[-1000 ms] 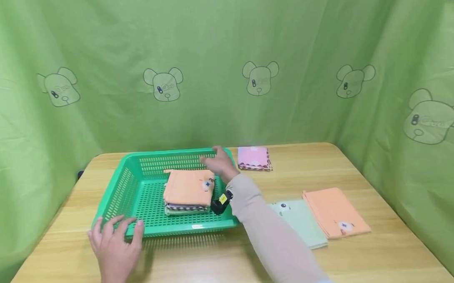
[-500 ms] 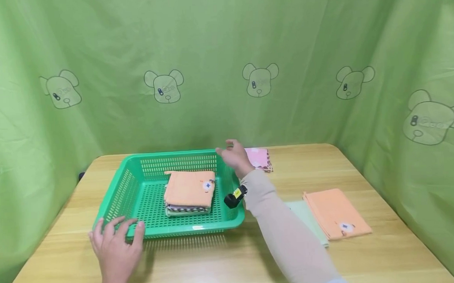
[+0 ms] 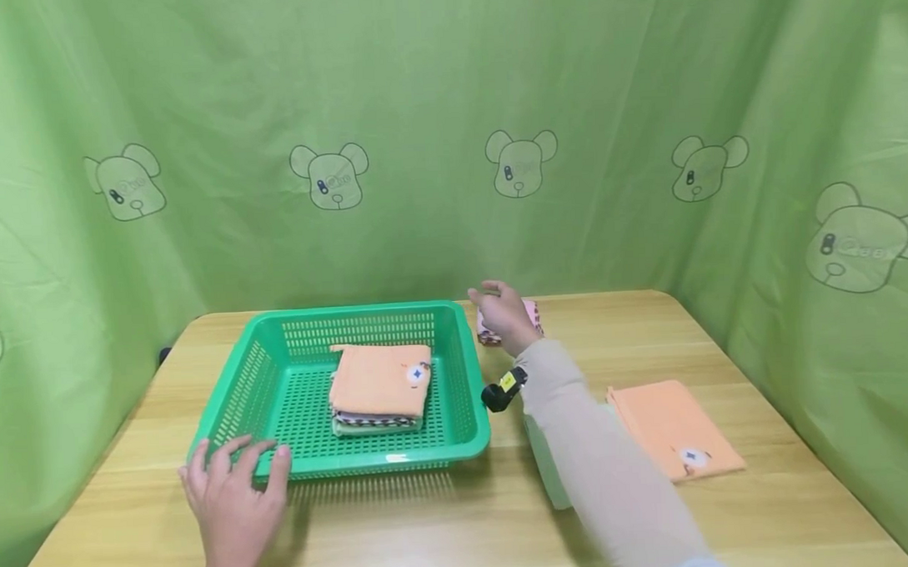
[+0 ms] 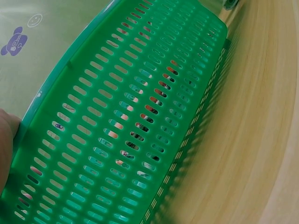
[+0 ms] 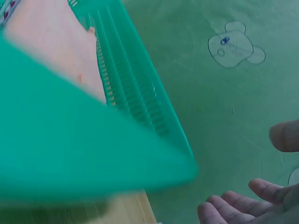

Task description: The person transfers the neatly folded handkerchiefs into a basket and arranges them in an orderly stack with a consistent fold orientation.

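My left hand (image 3: pixel 235 500) rests at the near left corner of a green plastic basket (image 3: pixel 355 465), fingers spread over the rim. In the left wrist view a bit of that hand (image 4: pixel 7 140) touches the rim. Inside the basket lies a stack of folded cloths, an orange one (image 3: pixel 375 382) with an embroidered face on top. Right of the basket, my right hand (image 3: pixel 506 315) hovers at a folded pink cloth (image 3: pixel 533 316) and partly hides it. Its fingers (image 5: pixel 233 207) look apart and hold nothing in the right wrist view.
On the right side of the wooden table (image 3: pixel 403 544) lie a folded light green cloth (image 3: pixel 547 464), partly covered by my right forearm, and a folded orange cloth (image 3: pixel 673 430). A green curtain (image 3: pixel 422 234) with bear drawings surrounds the table.
My right hand has moved rightward from the basket's far right corner to the pink cloth. The left hand and the basket stay where they were.
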